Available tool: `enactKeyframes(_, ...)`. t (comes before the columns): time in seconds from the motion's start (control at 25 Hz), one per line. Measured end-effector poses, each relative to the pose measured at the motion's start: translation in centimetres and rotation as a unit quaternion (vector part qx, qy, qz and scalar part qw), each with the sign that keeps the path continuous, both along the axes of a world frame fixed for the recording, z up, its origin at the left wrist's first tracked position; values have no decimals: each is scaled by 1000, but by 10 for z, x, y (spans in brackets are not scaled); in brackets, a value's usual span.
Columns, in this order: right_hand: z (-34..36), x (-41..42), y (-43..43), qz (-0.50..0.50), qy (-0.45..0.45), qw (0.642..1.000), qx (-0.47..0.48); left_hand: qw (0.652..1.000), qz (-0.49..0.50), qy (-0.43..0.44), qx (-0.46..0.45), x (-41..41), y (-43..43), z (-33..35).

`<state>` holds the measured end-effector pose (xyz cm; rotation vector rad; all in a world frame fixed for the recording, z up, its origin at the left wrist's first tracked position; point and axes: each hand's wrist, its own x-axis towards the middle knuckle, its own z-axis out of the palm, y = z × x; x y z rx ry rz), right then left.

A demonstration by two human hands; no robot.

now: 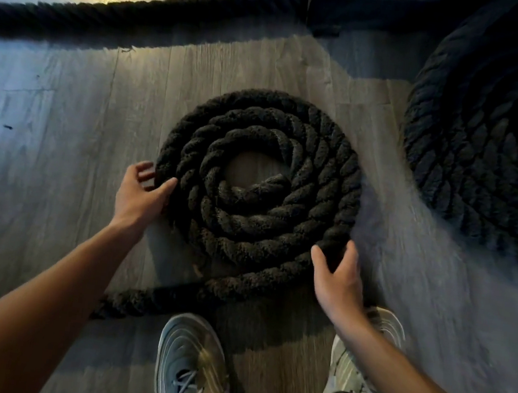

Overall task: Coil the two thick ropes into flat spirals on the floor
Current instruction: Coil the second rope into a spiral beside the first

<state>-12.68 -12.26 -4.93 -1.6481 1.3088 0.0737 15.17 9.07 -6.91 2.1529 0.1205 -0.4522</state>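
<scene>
The first rope (260, 177) lies on the floor (48, 140) straight in front of you, wound flat into about four turns around a small bare centre where its inner end curls in. Your left hand (140, 195) grasps the outer turn on the coil's left side: the thumb lies on top of the strands and the fingers curl against the outside edge. Your right hand (338, 279) grasps the same outer turn at the coil's near right, thumb on the inner side and fingers wrapped over the outer side, just where the rope leaves the spiral. From there the loose tail (155, 301) runs along the floor to your left, passing under your left forearm toward the picture's edge.

The second rope (482, 150) sits to the right, apart from the first, as a larger, tightly packed flat spiral partly cut off by the frame and deep in shadow. A straight length of rope (142, 18) crosses the floor beyond the coil, from the left edge up to a dark block (369, 11); you cannot tell which rope it belongs to.

Your left shoe (190, 363) and right shoe (362, 353), pale with ribbed lines and laces, stand just behind the tail. Any marking on them is too blurred to read.
</scene>
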Motion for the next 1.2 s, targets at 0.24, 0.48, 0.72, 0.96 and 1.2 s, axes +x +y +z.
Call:
enactKeyframes(0.24,-12,26,-35,7,6,1000,23,997,37,46,-43,7,-9,0)
enactKeyframes(0.48,-4,84,-120,38,-26,996,-75,987,-13,150,-58,-55,13,6)
enactKeyframes(0.72,-6,69,-97,-17,1,994,-103,992,18,126,8,-46,7,8)
enactKeyframes(0.96,13,5,9,36,25,999,28,1000,2,6,-16,4,-15,0)
enactKeyframes(1.2,10,39,-34,24,54,994,93,998,21,46,-32,1,-13,3)
